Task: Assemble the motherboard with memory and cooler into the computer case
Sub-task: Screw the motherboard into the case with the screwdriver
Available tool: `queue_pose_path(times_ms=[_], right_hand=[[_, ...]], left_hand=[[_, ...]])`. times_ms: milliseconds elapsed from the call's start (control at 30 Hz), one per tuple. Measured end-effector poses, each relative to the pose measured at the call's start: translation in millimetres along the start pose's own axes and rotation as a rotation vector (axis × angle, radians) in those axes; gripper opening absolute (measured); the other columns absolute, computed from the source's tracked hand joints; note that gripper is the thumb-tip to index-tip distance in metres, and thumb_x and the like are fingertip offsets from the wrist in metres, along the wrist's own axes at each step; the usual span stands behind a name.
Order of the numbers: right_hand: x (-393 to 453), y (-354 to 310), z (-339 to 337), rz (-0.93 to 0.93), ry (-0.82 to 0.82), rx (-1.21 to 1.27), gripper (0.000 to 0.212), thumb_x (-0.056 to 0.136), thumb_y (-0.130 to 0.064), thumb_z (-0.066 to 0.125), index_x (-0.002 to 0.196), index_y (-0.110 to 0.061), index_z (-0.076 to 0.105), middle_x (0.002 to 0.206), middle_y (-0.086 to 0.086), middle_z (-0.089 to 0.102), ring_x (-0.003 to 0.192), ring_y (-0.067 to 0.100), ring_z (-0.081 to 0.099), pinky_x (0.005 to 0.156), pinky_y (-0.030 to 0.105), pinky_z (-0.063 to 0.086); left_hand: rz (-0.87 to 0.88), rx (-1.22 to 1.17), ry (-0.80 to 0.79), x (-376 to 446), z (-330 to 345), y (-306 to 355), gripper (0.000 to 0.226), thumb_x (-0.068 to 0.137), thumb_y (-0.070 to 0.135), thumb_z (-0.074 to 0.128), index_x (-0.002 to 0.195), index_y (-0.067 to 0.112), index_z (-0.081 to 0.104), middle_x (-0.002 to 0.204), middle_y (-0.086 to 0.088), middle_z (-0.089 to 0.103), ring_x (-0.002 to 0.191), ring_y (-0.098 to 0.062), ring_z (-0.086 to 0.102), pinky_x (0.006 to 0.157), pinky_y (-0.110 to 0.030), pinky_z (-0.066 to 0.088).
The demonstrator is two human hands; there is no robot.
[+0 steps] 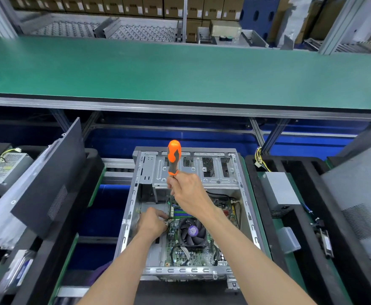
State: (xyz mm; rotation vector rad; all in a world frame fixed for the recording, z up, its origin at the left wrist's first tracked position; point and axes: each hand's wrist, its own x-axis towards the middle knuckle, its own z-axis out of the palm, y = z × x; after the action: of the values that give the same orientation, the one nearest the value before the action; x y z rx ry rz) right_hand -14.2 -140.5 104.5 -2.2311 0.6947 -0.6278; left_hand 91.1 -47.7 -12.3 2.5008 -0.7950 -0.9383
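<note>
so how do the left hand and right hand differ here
The right hand is raised above the computer case, gripping the orange screwdriver below its handle; the left hand is low inside the case, fingers at the motherboard edge. The right hand holds a tool; whether the left pinches anything is too small to tell. Both reach into the same open case, beside the cooler fan.

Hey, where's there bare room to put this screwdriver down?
The green belt beyond the computer case is bare across its width. Inside the case it's crowded: motherboard, cooler fan and both hands. The black trays left and right hold parts.
</note>
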Motion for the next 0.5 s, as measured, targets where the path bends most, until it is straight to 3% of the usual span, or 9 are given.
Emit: queue_pose_path(times_ms=[100, 267, 367, 500], right_hand=[[0.5, 1.3, 0.6, 0.009, 0.005, 0.029, 0.027, 0.099, -0.008, 0.047, 0.078, 0.003, 0.06, 0.067, 0.018, 0.063, 0.066, 0.036, 0.062, 0.068, 0.049, 0.05], [-1.9, 4.1, 3.3, 0.049, 0.033, 0.069, 0.03, 0.099, -0.012, 0.053, 0.074, 0.003, 0.06, 0.061, 0.018, 0.064, 0.059, 0.027, 0.069, 0.059, 0.046, 0.054], [-2.9, 4.2, 4.1, 0.04, 0.05, 0.065, 0.029, 0.099, -0.013, 0.055, 0.074, 0.001, 0.062, 0.061, 0.017, 0.065, 0.06, 0.024, 0.071, 0.056, 0.046, 0.054], [-5.3, 4.9, 5.5, 0.039, 0.07, 0.077, 0.029, 0.098, -0.013, 0.057, 0.074, 0.003, 0.062, 0.062, 0.016, 0.065, 0.062, 0.021, 0.073, 0.053, 0.046, 0.055]], left_hand=[[0.004, -0.006, -0.008, 1.4, 1.1, -0.6, 0.036, 0.083, 0.0, 0.062, 0.097, 0.031, 0.074, 0.116, -0.002, 0.069, 0.077, -0.017, 0.063, 0.052, -0.021, 0.042], [0.03, 0.02, 0.005, 2.7, 2.8, -2.1, 0.039, 0.084, -0.001, 0.058, 0.099, 0.031, 0.073, 0.117, 0.002, 0.069, 0.081, -0.015, 0.061, 0.066, -0.024, 0.052], [0.046, 0.047, 0.012, 3.8, 3.3, -3.0, 0.038, 0.085, 0.001, 0.057, 0.099, 0.033, 0.073, 0.117, 0.003, 0.07, 0.077, -0.013, 0.056, 0.061, -0.023, 0.047], [0.049, 0.056, 0.011, 6.0, 5.1, -3.0, 0.033, 0.088, 0.004, 0.058, 0.098, 0.032, 0.074, 0.115, 0.002, 0.07, 0.077, -0.015, 0.056, 0.067, -0.023, 0.046]])
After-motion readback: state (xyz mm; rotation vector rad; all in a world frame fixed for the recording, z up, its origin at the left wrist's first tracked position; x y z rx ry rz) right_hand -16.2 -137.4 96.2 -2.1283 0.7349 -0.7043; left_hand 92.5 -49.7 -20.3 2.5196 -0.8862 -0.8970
